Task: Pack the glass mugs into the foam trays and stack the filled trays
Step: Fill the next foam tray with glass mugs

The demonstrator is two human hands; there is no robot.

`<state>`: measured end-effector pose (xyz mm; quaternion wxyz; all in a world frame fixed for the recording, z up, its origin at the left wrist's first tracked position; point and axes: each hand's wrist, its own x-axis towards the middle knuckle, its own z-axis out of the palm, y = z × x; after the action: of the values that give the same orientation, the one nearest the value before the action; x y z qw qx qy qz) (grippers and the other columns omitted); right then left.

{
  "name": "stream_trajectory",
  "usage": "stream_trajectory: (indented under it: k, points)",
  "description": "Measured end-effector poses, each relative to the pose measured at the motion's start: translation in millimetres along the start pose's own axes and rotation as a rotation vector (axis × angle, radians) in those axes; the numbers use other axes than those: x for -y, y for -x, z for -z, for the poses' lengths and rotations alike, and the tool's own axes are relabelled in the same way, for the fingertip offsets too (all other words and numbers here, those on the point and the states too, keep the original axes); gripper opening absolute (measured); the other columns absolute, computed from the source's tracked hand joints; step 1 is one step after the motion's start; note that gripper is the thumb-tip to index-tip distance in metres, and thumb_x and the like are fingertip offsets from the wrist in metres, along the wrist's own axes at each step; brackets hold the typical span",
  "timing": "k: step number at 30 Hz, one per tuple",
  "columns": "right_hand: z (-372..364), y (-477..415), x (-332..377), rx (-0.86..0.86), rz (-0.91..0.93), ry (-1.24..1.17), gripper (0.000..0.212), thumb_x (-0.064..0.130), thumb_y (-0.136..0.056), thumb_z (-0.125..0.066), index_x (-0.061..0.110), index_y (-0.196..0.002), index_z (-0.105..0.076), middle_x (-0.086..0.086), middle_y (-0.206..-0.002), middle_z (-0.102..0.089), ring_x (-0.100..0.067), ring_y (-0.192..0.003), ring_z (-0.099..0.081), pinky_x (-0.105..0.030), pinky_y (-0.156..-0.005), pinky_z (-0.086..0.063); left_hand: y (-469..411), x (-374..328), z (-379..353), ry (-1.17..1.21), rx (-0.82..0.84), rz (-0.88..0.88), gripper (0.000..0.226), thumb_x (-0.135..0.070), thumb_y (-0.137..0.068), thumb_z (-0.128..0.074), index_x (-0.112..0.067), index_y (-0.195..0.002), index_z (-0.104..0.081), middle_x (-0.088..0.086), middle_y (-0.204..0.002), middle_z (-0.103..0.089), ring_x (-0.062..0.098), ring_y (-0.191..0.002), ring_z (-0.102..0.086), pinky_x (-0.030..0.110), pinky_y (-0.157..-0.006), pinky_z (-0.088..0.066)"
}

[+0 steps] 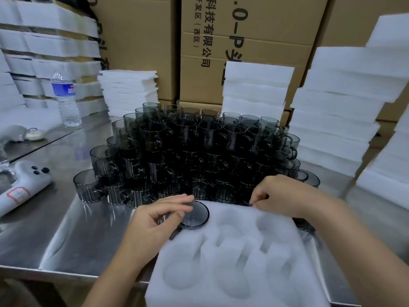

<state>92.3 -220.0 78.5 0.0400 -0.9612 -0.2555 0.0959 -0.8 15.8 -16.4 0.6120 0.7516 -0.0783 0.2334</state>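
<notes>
A white foam tray [239, 258] with several round pockets lies at the table's near edge. One dark smoked glass mug [195, 214] sits in its far-left pocket. My left hand [155, 220] grips that mug, fingers over the far rim and thumb on the near rim. My right hand [285, 196] is at the tray's far edge, fingers curled down and pinching a thin dark mug rim [249, 204]; the rest of that mug is hidden. Just behind the tray, a big stacked pile of glass mugs [188, 151] covers the middle of the table.
Stacks of white foam trays [336, 120] rise at right, back centre [254, 91] and far left. Cardboard boxes [243, 41] wall the back. A water bottle [66, 100] and a grey handheld device [24, 185] lie on the steel table [73, 229] at left.
</notes>
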Motion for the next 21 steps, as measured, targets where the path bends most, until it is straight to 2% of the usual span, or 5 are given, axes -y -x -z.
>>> stream_trajectory:
  k: [6, 10, 14, 18, 21]
  points:
    - [-4.7, 5.7, 0.2, -0.122, 0.002, 0.062, 0.019, 0.022, -0.095, -0.050, 0.028, -0.078, -0.056, 0.008, -0.086, -0.064, -0.011, -0.078, -0.057, -0.026, -0.066, -0.045, 0.2, 1.3, -1.5, -0.029, -0.018, -0.008, 0.047, 0.012, -0.084, -0.061, -0.031, -0.075, -0.079, -0.016, -0.097, -0.074, -0.002, -0.107, -0.062, 0.008, -0.089, -0.043]
    - [1.6, 18.1, 0.5, -0.263, -0.015, 0.000, 0.014, 0.025, -0.096, -0.050, 0.024, -0.089, -0.062, 0.010, -0.093, -0.064, -0.013, -0.084, -0.058, -0.033, -0.075, -0.048, 0.1, 2.9, -1.2, -0.036, -0.015, -0.017, 0.047, 0.012, -0.084, -0.061, -0.030, -0.076, -0.079, -0.016, -0.098, -0.074, -0.001, -0.107, -0.063, 0.009, -0.090, -0.044]
    - [11.8, 28.8, 9.1, -0.468, 0.040, -0.054, 0.011, 0.027, -0.097, -0.049, 0.028, -0.093, -0.060, 0.020, -0.084, -0.052, -0.008, -0.078, -0.049, -0.032, -0.072, -0.042, -0.6, 3.8, -1.5, -0.028, -0.014, -0.011, 0.045, 0.011, -0.084, -0.062, -0.030, -0.077, -0.079, -0.016, -0.098, -0.074, -0.001, -0.107, -0.063, 0.009, -0.090, -0.044]
    - [4.6, 30.3, 35.7, -0.674, 0.157, -0.141, 0.009, 0.026, -0.096, -0.048, 0.029, -0.090, -0.053, 0.019, -0.080, -0.050, -0.009, -0.079, -0.045, -0.032, -0.077, -0.032, -0.1, 2.5, -1.0, -0.028, -0.012, 0.014, 0.045, 0.009, -0.084, -0.064, -0.034, -0.085, -0.077, -0.017, -0.099, -0.073, 0.000, -0.107, -0.063, 0.016, -0.095, -0.046]
    - [-11.3, 22.4, 56.1, -0.738, 0.229, -0.132, 0.010, 0.023, -0.097, -0.046, 0.024, -0.095, -0.056, 0.013, -0.090, -0.054, -0.016, -0.089, -0.043, -0.036, -0.087, -0.029, 1.4, 1.1, -0.1, -0.057, -0.013, 0.036, 0.042, -0.006, -0.084, -0.070, -0.040, -0.108, -0.069, -0.017, -0.103, -0.073, -0.004, -0.098, -0.064, 0.022, -0.088, -0.050]
